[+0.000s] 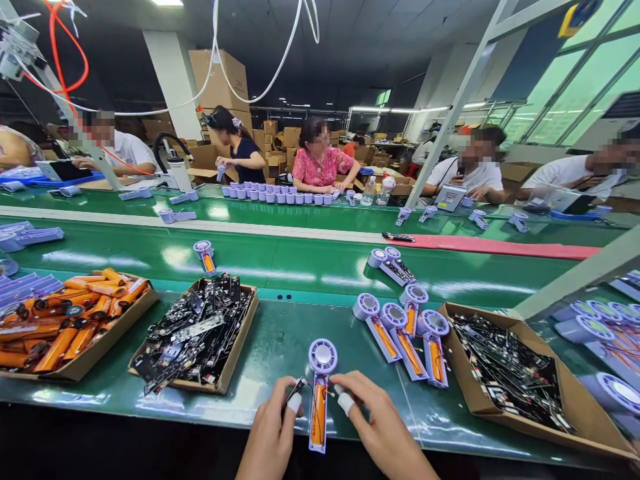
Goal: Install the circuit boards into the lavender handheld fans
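Workbench (285, 333), left to right: carton (120, 330) of batteries (55, 347), left edge; board box (239, 343), left of centre; fan group (394, 315), right of centre; second board box (575, 387), lower right. Single fan (321, 370): lower centre, between left hand (273, 427) and right hand (375, 413). Belt (270, 257): behind the workbench.

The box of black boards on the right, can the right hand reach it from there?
Probably yes. The right hand is on the same side as the box, and the nearby purple fans lie farther back, so a sideways path in front of them looks free.
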### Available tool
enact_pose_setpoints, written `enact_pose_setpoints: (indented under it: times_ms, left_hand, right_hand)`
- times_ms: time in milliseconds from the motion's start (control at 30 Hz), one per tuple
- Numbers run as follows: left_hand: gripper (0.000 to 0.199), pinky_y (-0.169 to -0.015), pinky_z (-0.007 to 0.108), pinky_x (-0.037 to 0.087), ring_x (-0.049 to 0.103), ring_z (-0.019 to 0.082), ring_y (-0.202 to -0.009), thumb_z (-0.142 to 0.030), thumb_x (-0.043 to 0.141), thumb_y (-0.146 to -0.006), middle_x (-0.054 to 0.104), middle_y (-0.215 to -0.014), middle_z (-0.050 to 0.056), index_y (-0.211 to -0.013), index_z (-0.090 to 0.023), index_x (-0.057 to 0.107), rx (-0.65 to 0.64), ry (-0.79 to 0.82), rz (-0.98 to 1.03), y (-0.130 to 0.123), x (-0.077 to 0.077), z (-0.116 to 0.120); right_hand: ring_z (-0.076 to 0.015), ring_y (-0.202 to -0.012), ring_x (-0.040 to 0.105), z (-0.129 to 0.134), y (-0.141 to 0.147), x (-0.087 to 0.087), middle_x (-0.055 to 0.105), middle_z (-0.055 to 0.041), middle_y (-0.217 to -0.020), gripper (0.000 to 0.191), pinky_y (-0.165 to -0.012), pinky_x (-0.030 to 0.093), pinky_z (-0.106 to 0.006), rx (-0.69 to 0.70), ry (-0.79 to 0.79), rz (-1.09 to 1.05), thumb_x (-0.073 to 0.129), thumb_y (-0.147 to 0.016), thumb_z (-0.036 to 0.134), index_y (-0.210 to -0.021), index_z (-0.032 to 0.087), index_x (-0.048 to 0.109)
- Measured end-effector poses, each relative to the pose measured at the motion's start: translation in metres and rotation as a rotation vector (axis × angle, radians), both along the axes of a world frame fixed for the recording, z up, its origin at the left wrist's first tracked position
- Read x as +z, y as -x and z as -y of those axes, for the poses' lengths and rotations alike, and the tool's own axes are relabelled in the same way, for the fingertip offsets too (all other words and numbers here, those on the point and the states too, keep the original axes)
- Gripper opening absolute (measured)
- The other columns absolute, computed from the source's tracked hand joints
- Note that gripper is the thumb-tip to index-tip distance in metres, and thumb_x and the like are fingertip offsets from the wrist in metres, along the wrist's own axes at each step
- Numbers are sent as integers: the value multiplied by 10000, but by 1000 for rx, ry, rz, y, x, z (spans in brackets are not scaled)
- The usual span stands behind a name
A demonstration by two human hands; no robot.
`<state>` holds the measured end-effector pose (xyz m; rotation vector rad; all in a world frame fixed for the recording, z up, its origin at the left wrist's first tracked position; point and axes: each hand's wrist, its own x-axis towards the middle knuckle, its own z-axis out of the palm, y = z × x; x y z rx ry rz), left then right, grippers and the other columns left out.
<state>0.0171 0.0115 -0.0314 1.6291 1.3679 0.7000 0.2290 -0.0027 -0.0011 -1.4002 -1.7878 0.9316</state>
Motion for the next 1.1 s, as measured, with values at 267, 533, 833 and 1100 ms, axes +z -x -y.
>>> enact_pose_setpoints:
  times_ms: [267,533,833,1100]
  left_hand:
    - [274,-792,330,500,663,242,-880,-409,441,-936,711,-984,76,-1107,-246,579,73,-78,102,-3,4,3]
    - [259,-753,301,484,641,221,-816,-343,412,-952,685,-887,57,-1032,-237,634,43,-148,119,-13,13,3]
    - [292,-722,264,425,583,190,-784,-378,423,-963,645,-838,38,-864,-200,632,7,-95,158,-19,23,-1]
    - [427,-505,207,342,446,134,-578,-559,492,-884,517,-617,-24,-702,-183,576,80,75,293,-20,7,-9]
  right_hand:
    - [-211,-888,590,-11,13,2,579,-39,-990,366,-765,496,-330,101,-156,354,436,-883,31,-1074,283,621]
    - [-169,-909,577,-21,20,2,565,-16,-973,167,-812,465,-285,29,-127,56,486,-936,136,-919,248,608]
    - [-189,-899,570,-17,32,-4,609,-19,-953,166,-794,457,-309,53,-205,70,498,-912,99,-951,240,576]
    - [-181,-865,574,-24,27,1,606,-21,-906,186,-742,480,-279,196,-356,246,509,-917,68,-938,231,595]
